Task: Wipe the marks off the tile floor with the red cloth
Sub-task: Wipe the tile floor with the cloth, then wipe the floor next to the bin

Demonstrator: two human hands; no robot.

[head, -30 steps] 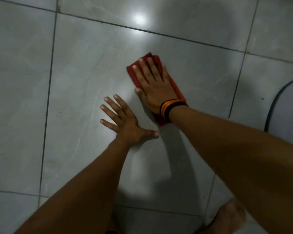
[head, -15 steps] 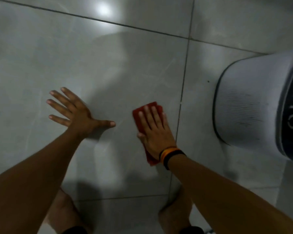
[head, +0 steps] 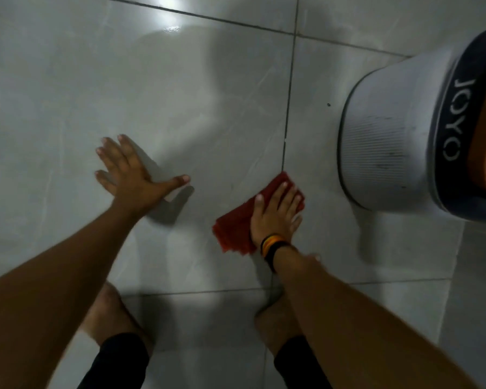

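A red cloth (head: 237,226) is lying folded into a rough oblong on the tile floor (head: 68,80), its nap looking coarse and ribbed, its near edge a little frayed. It is sitting at about five o'clock in the view, just left of a dark grout line (head: 288,108) that is running up toward twelve o'clock. The right hand (head: 275,214) is pressing flat on the cloth's right half, palm down, its fingers (head: 281,192) lying straight and only slightly apart, holding the cloth against the floor rather than gripping it. A banded wristband (head: 272,245), black with orange and yellow stripes, is circling that wrist.

The left hand (head: 132,175) is resting flat on bare tile at about nine o'clock from the cloth, well apart from it, with the fingers spread wide and the thumb pointing toward three o'clock.

The tiles are large, pale grey squares, glossy, with faint marbled veining; a bright lamp reflection (head: 169,4) is shining at twelve o'clock. A small dark speck (head: 328,104) is showing on the tile at two o'clock. A round white plastic bucket (head: 382,141) with fine ribbing and a dark rim band is standing at three o'clock, near the cloth but not touching it. Two bare feet are showing at six o'clock, partly in shadow.
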